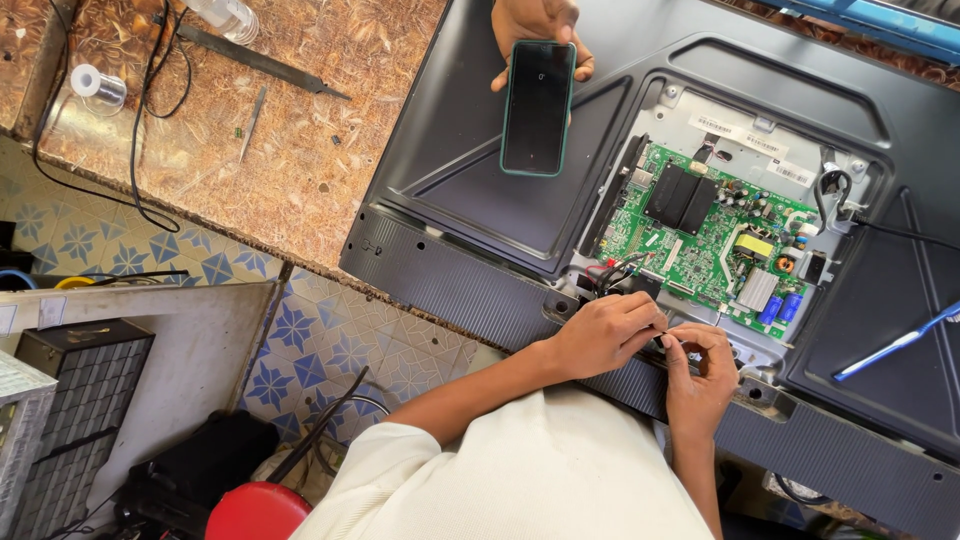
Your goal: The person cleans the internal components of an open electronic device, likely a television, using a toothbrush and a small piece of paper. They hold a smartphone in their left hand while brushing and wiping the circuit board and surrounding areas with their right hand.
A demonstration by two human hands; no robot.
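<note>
A flat television (480, 190) lies face down with its back cover off, and a green circuit board (700, 235) is exposed. My left hand (600, 335) and my right hand (700, 375) meet at the board's lower left edge. Both pinch a small black cable end (664, 341) that belongs to a bundle of red and black wires (618, 270). What sits under my fingertips is hidden. Another person's hand (535, 20) reaches in from the top and holds a dark phone (538, 107) with a green case over the panel.
A blue-handled tool (895, 345) rests on the panel at right. On the speckled worktop lie a solder spool (95, 85), tweezers (252, 122), a long black tool (260, 60) and black cables. A red stool (258, 512) and a black grille box (75, 400) stand below left.
</note>
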